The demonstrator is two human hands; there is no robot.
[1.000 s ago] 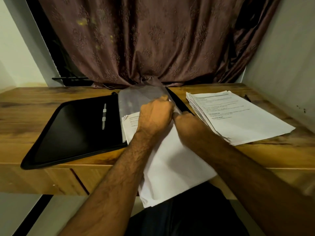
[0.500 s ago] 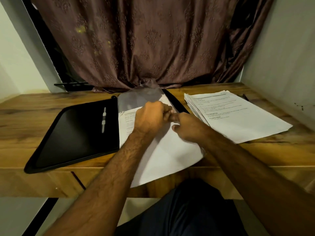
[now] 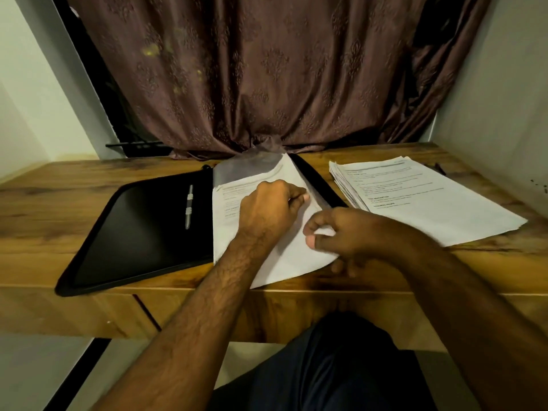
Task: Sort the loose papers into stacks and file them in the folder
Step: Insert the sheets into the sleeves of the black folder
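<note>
Left hand (image 3: 268, 207) pinches the clear sleeve (image 3: 246, 169) edge, right hand (image 3: 353, 235) pinches the sheets (image 3: 284, 259) in the open folder (image 3: 142, 229); paper stack (image 3: 421, 200) lies right.

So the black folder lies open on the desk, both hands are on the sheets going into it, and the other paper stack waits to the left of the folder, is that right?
Not quite. The head view shows the paper stack to the right of the folder, not the left. The rest holds: the folder lies open on the desk, and the left hand and right hand are on the sheets going into it.
</note>
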